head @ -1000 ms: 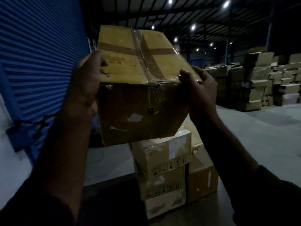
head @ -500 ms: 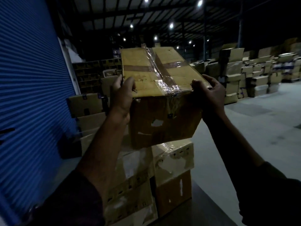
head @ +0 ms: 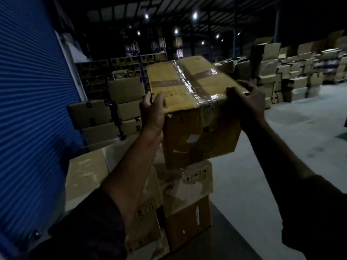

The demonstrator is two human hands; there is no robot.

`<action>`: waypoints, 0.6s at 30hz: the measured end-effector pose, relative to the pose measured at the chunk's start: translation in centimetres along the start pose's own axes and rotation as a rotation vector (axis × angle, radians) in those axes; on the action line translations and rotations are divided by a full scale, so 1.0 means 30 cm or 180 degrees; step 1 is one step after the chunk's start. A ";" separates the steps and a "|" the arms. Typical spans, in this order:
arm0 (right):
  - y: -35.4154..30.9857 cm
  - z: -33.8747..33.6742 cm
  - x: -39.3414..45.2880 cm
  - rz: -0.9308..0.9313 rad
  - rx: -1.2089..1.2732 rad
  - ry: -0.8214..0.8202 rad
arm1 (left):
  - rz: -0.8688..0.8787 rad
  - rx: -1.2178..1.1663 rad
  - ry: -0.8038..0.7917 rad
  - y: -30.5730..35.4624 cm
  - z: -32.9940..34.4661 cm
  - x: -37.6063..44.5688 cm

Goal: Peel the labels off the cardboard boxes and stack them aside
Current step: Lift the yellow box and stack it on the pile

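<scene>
With the cardboard box (head: pixel 195 117) held up at chest height over the stack of boxes (head: pixel 185 199), both hands clamp its near top corners: left hand (head: pixel 153 111) curled over the left corner, right hand (head: pixel 247 102) wrapped round the right. Two-sided grip probably keeps it level for setting down on the stack. Lighting is poor, but the pale patches on the front face look like torn label residue.

head-worn view, forward-down, close over hands (head: pixel 153 111)
</scene>
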State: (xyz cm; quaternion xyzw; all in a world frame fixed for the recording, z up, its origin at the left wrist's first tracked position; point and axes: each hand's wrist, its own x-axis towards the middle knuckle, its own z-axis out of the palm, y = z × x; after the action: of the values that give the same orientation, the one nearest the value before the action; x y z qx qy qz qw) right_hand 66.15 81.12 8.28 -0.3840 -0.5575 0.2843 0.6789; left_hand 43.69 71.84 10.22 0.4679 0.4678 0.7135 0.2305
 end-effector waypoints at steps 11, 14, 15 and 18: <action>0.158 0.277 -0.043 0.0286 -0.0094 -0.0676 | -0.0825 0.0019 0.0650 -0.213 -0.222 0.025; 0.144 0.303 -0.056 0.0297 0.0069 -0.0787 | -0.0555 0.0475 0.0511 -0.214 -0.288 -0.013; 0.147 0.306 -0.073 0.0267 0.0135 -0.0816 | -0.0353 0.0803 0.0543 -0.220 -0.305 -0.053; 0.170 0.313 -0.146 -0.0051 0.0051 -0.0671 | 0.0294 0.2064 0.0810 -0.270 -0.363 -0.206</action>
State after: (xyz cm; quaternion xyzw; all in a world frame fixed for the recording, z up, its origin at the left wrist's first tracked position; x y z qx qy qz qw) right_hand 56.27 82.24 2.41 -0.3421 -0.6265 0.3221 0.6218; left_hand 36.01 65.89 -1.08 0.4448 0.6734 0.5901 -0.0227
